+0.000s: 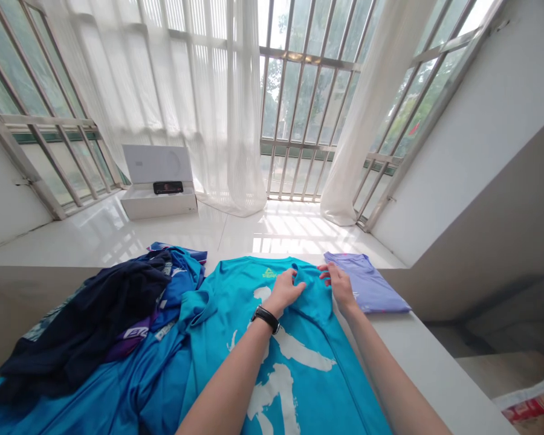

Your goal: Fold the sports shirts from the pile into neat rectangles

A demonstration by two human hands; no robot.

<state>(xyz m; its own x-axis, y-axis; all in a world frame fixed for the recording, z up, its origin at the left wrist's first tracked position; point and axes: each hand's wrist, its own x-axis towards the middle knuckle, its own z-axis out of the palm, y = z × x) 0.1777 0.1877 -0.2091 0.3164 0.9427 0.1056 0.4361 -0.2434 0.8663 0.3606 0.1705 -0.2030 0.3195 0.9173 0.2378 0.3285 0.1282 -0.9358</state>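
Teal shirt [315, 332] with a big white print was laid out at the lower middle of the frame, pretty flat. The left hand [288, 291], watch on that wrist, was over its upper part with fingers curled; couldn't tell if it had any fabric pinched. Right hand [336, 283] was at the shirt's right edge, fingers loosely bent, same deal, can't say if it gripped. Folded lavender shirt [369, 285] sat just right, a messy clothes pile [104, 302] left, and an open white box [158, 208] upper left.
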